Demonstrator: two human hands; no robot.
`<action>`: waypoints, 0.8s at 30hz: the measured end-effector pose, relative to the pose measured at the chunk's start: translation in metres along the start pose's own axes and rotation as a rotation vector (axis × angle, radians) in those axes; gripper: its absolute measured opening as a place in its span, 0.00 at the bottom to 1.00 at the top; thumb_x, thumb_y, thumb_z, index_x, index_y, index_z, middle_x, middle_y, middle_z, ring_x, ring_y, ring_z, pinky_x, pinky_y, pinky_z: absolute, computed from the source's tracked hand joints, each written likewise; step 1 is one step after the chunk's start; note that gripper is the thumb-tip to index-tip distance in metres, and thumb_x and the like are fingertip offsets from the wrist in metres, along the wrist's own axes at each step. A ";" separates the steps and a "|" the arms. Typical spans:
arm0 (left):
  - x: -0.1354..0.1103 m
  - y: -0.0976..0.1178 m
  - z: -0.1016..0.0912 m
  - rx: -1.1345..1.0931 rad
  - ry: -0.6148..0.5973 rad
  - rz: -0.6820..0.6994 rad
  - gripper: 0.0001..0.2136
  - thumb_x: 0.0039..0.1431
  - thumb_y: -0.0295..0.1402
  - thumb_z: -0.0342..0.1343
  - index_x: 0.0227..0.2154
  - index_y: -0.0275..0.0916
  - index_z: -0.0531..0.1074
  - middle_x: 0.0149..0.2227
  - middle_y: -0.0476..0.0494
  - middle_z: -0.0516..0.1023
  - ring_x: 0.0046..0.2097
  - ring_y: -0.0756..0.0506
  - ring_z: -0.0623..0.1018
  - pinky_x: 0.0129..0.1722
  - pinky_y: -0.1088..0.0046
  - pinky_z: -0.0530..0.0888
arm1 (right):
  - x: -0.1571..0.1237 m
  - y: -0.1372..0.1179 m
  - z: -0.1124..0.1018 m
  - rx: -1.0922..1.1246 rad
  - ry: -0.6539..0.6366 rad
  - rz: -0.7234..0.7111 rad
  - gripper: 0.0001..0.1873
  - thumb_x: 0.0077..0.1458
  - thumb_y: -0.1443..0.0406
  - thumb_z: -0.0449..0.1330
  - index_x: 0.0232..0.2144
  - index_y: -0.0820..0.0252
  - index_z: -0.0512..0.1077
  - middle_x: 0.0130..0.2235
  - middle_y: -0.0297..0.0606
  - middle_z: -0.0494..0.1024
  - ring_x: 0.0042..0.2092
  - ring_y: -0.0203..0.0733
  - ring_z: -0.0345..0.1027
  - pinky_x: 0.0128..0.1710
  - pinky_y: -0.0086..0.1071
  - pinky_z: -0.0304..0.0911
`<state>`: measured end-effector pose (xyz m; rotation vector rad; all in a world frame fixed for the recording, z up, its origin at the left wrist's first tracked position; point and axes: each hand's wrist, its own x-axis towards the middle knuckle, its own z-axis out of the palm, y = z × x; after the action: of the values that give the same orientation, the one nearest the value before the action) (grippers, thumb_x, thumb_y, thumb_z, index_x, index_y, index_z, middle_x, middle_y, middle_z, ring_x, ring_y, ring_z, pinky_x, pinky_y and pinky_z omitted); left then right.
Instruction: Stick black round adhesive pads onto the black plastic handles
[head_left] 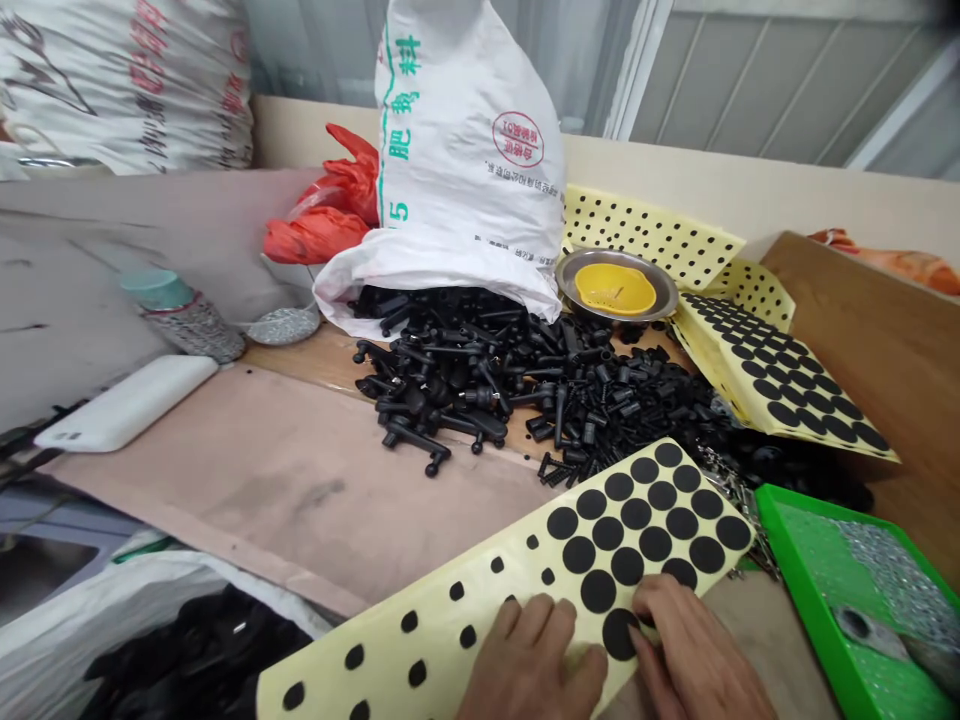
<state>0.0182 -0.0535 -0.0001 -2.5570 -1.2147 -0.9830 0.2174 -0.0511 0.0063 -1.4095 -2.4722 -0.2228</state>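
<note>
We have both bare hands at the lower edge of a glossy yellow backing sheet [510, 590] dotted with round matte-black pads, at bottom centre of the frame. Our left hand [532, 665] lies open and flat on the sheet, fingers slightly spread, grasping nothing. Our right hand [694, 650] is loosely curled, its fingertips [645, 605] at the rim of a large black disc [619, 634]; we cannot tell whether they have pinched it. The step in hand appears to be working at that disc, and the next move calls for a fingertip under its rim while the left hand steadies the sheet. At upper centre, a heap of black moulded plastic parts [525, 380] lies at the mouth of a white woven sack [465, 140]. At lower right sits a bright green plastic tray [772, 510].
</note>
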 end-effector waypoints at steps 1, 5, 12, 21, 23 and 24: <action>0.001 0.003 0.005 0.014 -0.003 0.007 0.09 0.61 0.32 0.43 0.29 0.41 0.67 0.30 0.44 0.72 0.29 0.46 0.68 0.26 0.71 0.61 | 0.002 0.000 -0.002 0.019 0.019 0.008 0.07 0.56 0.67 0.51 0.39 0.60 0.63 0.36 0.47 0.76 0.37 0.48 0.73 0.34 0.37 0.70; 0.004 0.003 0.005 0.044 -0.091 0.039 0.07 0.60 0.32 0.45 0.31 0.41 0.68 0.35 0.43 0.73 0.32 0.45 0.67 0.27 0.69 0.58 | 0.006 -0.001 -0.008 0.105 -0.002 -0.005 0.06 0.56 0.70 0.49 0.32 0.57 0.64 0.34 0.43 0.74 0.34 0.44 0.71 0.32 0.35 0.69; 0.001 0.004 0.007 0.024 -0.085 0.034 0.10 0.62 0.34 0.43 0.31 0.40 0.69 0.37 0.43 0.72 0.34 0.44 0.67 0.29 0.68 0.58 | -0.001 -0.009 -0.007 0.214 -0.088 -0.038 0.07 0.55 0.72 0.51 0.28 0.57 0.63 0.29 0.38 0.70 0.30 0.41 0.67 0.30 0.35 0.67; 0.007 0.005 0.002 0.068 -0.171 0.052 0.07 0.60 0.34 0.46 0.36 0.42 0.69 0.38 0.45 0.72 0.34 0.44 0.66 0.28 0.68 0.57 | 0.005 -0.010 -0.013 0.334 -0.069 0.031 0.08 0.56 0.72 0.49 0.28 0.56 0.61 0.28 0.37 0.69 0.30 0.40 0.67 0.30 0.32 0.68; 0.011 0.006 0.002 0.088 -0.186 0.047 0.06 0.59 0.35 0.48 0.35 0.42 0.69 0.37 0.45 0.73 0.33 0.44 0.66 0.28 0.68 0.56 | 0.006 -0.011 -0.017 0.384 -0.106 0.052 0.08 0.57 0.72 0.48 0.27 0.56 0.61 0.28 0.37 0.69 0.30 0.40 0.68 0.30 0.31 0.68; 0.013 0.007 0.002 0.092 -0.198 0.046 0.06 0.59 0.35 0.49 0.34 0.42 0.69 0.37 0.45 0.73 0.33 0.44 0.66 0.27 0.68 0.56 | 0.006 -0.011 -0.019 0.404 -0.124 0.061 0.08 0.57 0.71 0.48 0.27 0.56 0.60 0.28 0.37 0.69 0.31 0.40 0.68 0.30 0.31 0.68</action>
<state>0.0300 -0.0490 0.0069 -2.6462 -1.2111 -0.6614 0.2085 -0.0566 0.0262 -1.3503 -2.3841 0.3676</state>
